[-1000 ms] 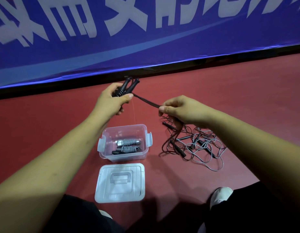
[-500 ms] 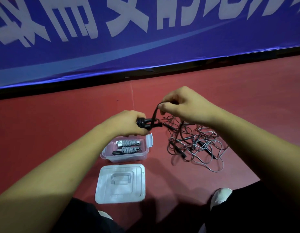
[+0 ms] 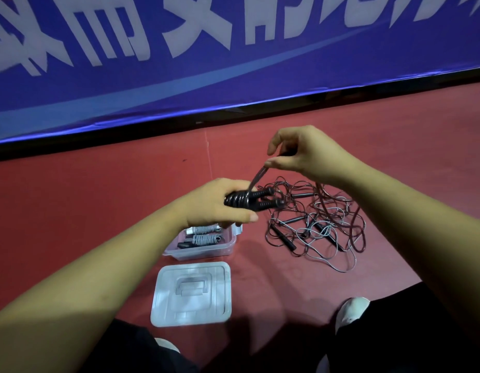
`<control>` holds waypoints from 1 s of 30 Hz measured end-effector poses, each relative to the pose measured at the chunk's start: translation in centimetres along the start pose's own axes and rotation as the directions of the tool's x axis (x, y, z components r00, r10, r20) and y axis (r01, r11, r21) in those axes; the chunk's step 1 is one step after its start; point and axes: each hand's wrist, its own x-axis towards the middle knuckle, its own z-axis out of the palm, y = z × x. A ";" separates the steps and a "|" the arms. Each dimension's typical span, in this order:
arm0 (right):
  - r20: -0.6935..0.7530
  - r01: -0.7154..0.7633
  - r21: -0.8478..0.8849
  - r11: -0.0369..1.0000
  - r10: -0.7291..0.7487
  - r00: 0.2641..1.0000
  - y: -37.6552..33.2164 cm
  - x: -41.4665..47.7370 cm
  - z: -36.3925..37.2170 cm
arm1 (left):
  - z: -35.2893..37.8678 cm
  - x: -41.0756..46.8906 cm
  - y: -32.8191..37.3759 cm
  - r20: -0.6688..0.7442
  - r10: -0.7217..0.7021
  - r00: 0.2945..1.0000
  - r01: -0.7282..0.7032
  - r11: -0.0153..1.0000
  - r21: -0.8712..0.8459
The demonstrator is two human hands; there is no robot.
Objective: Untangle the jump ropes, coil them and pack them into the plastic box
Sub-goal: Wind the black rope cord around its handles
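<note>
1. The black jump rope (image 3: 249, 201) is glossy, its cord wound in tight turns round two ribbed handles lying side by side.
2. My left grip (image 3: 214, 205) is curled round that bundle, the handle ends poking out to the right, above the plastic box (image 3: 201, 251) on the floor.
3. My right grip (image 3: 303, 154) pinches the rope's loose end just above the bundle.
4. The tangled ropes (image 3: 322, 224) lie on the floor, right of the box.
</note>
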 end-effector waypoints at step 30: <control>0.243 -0.015 0.004 1.000 0.013 0.970 -2.9 -0.4 -0.3 | -3.6 0.7 -1.8 -0.497 -0.320 0.807 0.202 0.939 -0.277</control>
